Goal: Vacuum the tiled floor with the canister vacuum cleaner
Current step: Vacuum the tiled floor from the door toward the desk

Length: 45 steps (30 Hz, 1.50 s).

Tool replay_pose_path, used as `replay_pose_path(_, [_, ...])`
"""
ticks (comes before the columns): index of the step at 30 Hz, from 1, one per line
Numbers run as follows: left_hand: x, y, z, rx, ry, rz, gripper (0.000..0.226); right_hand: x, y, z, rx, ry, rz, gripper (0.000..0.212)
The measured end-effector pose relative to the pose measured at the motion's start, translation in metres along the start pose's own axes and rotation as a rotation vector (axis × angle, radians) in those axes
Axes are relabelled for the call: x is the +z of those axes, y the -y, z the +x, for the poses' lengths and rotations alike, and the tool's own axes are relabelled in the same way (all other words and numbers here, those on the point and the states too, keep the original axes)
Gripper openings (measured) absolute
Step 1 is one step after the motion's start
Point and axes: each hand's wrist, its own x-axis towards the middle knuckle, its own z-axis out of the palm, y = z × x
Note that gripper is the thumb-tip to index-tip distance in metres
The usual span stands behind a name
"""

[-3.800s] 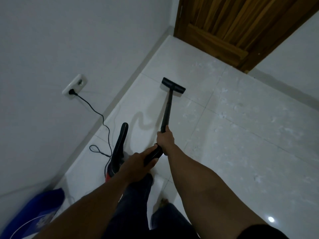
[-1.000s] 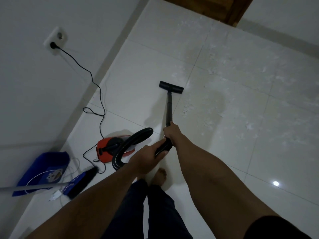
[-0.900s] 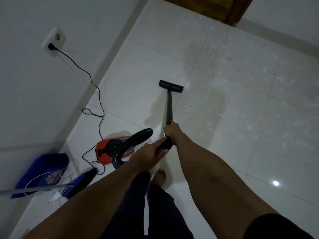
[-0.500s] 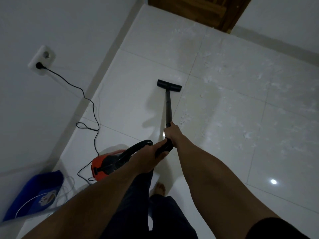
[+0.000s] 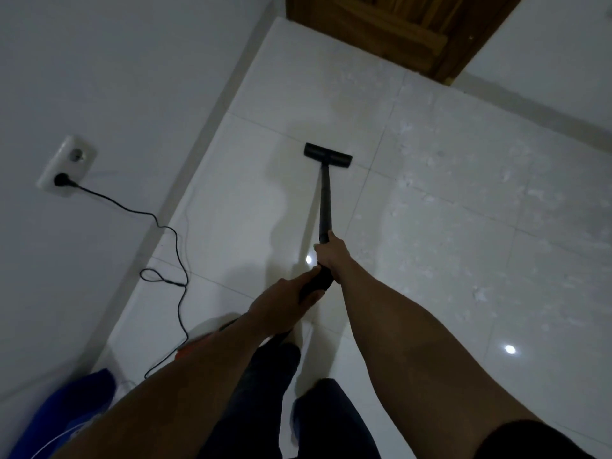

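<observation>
Nearest the camera, the person's dark trouser legs and both bare forearms fill the lower frame. Only an orange-red sliver of the canister vacuum cleaner (image 5: 185, 351) shows beneath the left forearm, beside a blue plastic object (image 5: 76, 405) in the bottom-left corner. If the canister is dragged forward unseen, it could bump that object or ride over its own cable.

The thin black power cord (image 5: 172, 260) runs from the canister across the glossy white tiled floor (image 5: 231, 226), forms a loose loop, and climbs to the white wall socket (image 5: 66, 167). That loop looks likely to snag a foot or a wheel, and a hard tug could pull the plug out.

Above that, the left hand (image 5: 284, 303) is closed around the thick black end of the slim black vacuum wand (image 5: 324, 207), and the right hand (image 5: 331, 256) is wrapped around the wand just ahead of it.

Farther out, the flat black floor nozzle (image 5: 328, 155) rests on the tile, straddling a grout line. Pale dusty debris (image 5: 447, 200) lies well to its right; strokes kept on this line would probably miss it.

Farthest, the brown wooden door (image 5: 381, 24) stands in the corner; an over-long push might knock the nozzle against it.
</observation>
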Motion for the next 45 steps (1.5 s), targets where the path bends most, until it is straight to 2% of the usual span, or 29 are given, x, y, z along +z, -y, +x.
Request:
replay_pose_path(8, [-0.049, 0.004, 0.041, -0.021, -0.071, -0.075, 0.053, -0.010, 0.072, 0.036, -0.035, 0.012, -0.114, 0.073])
replay_pose_path(12, [-0.068, 0.005, 0.054, -0.028, -0.086, -0.112, 0.051, -0.015, 0.091, 0.044, -0.009, -0.016, -0.011, 0.068])
replay_pose_path(20, [-0.123, -0.005, 0.102, -0.055, -0.082, -0.065, 0.052, -0.045, 0.150, 0.067, 0.056, -0.017, 0.131, 0.071])
replay_pose_path(31, [-0.172, -0.069, 0.214, -0.074, -0.060, -0.107, 0.052, -0.131, 0.215, 0.146, 0.035, -0.020, 0.028, 0.070])
replay_pose_path(45, [-0.252, -0.073, 0.305, -0.052, -0.045, -0.049, 0.052, -0.168, 0.303, 0.216, 0.051, -0.030, 0.055, 0.071])
